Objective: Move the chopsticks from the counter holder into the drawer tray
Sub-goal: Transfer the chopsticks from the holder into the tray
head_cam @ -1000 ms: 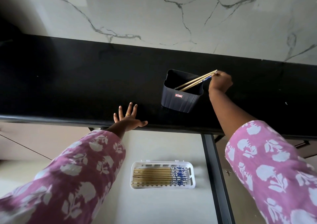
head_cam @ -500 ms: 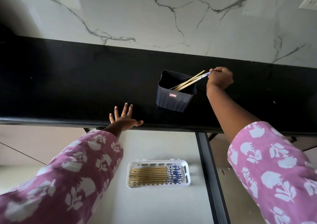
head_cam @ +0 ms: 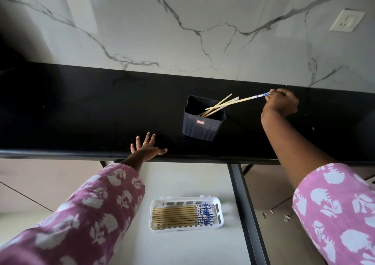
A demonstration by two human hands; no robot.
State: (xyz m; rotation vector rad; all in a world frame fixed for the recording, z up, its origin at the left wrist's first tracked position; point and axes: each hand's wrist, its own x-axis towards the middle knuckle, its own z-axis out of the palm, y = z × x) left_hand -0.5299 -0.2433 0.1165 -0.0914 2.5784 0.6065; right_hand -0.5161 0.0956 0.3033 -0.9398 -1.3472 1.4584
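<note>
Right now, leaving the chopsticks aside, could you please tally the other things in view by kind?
Holders: 1, the black holder
Trays: 1, the white tray
Hands: 2, the left hand and the right hand, which pinches a chopstick
Wall sockets: 1, the wall socket
Total: 5

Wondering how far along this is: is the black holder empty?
No, a few chopsticks lean inside the holder, besides the held chopstick in the right hand.

likely a home kitchen: black counter [head_cam: 81,106], marble-veined backsplash [head_cam: 203,31], wall outlet [head_cam: 347,20], open drawer [head_cam: 182,248].
</note>
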